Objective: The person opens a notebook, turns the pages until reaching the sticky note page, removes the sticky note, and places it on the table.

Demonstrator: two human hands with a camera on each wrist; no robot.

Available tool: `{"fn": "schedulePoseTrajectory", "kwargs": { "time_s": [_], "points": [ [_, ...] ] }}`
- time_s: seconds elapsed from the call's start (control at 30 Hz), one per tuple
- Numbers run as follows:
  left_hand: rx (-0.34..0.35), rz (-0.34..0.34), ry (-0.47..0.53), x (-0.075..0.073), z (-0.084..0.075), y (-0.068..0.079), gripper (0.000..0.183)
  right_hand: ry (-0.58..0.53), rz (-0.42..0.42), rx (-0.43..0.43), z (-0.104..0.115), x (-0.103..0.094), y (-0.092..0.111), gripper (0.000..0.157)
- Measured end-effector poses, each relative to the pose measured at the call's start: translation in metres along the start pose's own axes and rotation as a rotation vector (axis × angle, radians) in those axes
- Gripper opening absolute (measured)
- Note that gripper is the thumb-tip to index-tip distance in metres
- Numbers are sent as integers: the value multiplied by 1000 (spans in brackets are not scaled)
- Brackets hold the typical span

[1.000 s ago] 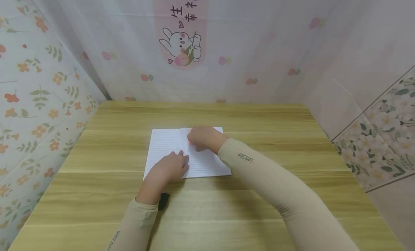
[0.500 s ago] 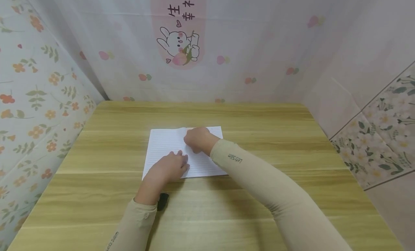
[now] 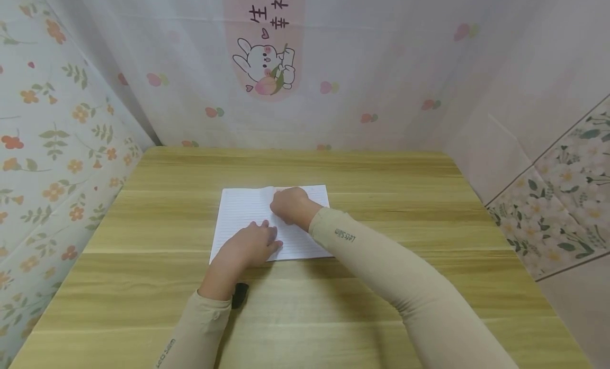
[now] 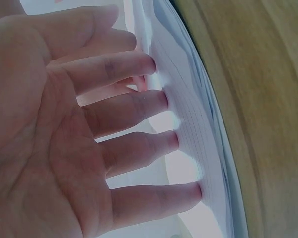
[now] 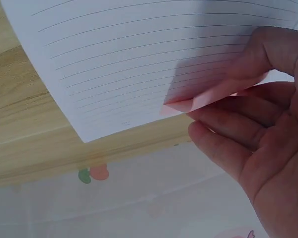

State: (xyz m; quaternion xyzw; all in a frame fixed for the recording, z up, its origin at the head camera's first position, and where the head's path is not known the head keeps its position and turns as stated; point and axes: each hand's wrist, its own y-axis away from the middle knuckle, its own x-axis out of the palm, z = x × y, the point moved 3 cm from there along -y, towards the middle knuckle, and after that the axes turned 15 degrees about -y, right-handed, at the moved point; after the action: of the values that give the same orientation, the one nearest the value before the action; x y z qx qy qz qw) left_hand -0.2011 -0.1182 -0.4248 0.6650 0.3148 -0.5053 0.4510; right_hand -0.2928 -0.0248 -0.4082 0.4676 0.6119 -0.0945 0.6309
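Note:
An open lined notebook (image 3: 305, 244) lies on the wooden table. Across its left page, near the spine, my left hand (image 3: 250, 245) rests with fingers spread; in the left wrist view its straight fingertips (image 4: 171, 141) touch the page. At the top of the right page, close to the spine, my right hand (image 3: 289, 204) pinches a thin pink paper slip, possibly a sticky note (image 5: 213, 96), between thumb and fingers. The slip's near corner lies against the page's top edge, and its rest rises into the hand. From above, the right hand covers most of the slip.
The wooden table (image 3: 391, 189) extends on all sides of the notebook. A small black object (image 3: 240, 296) shows beside the left wrist. Printed curtains (image 3: 381, 67) hang behind the table and at both sides.
My right hand has shifted slightly left toward the spine, keeping close to the page. The left hand stays in place, its thumb now reaching a little further right.

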Motion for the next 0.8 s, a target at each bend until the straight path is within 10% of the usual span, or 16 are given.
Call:
{"fn": "schedulePoseTrajectory", "kwargs": {
  "time_s": [0.8],
  "points": [
    [-15,3,4,-3,-4,1,43,-53,-74,47,-5,6,0,42]
  ]
}}
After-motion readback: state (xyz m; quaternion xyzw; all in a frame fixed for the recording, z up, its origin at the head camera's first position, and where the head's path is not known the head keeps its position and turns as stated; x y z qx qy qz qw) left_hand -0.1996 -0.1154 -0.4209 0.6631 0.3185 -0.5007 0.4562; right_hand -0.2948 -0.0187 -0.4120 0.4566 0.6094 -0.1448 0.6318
